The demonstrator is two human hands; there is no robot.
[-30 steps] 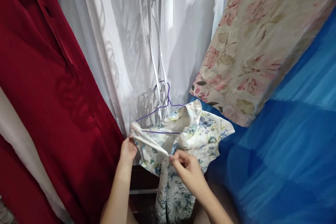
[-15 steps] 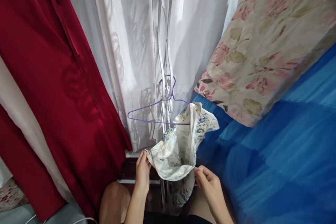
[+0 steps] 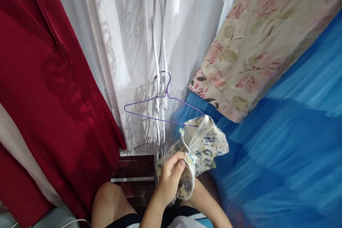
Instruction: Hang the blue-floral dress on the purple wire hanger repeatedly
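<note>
My left hand (image 3: 171, 174) is closed, its fingers curled round the edge of a white garment with a blue flower print (image 3: 204, 142). One shoulder of the garment hangs on the right end of a thin purple wire hanger (image 3: 149, 107). The rest is bunched low, and the hanger's left end is bare. The hanger's hook sits against the white metal bars (image 3: 159, 42) behind the sheer curtain. Only my right forearm (image 3: 207, 203) shows. It runs up under the garment, and the cloth hides the hand.
A dark red cloth (image 3: 45, 78) hangs at the left and a sheer white curtain (image 3: 120, 42) in the middle. A cream cloth with pink flowers (image 3: 256, 42) and blue netting (image 3: 288, 142) fill the right. A dark wooden ledge (image 3: 133, 168) lies below, beside my bare knee (image 3: 107, 199).
The garment has slid off the hanger's left end and now hangs from the right end only. My left hand moved right onto the bunched cloth. My right hand went behind it.
</note>
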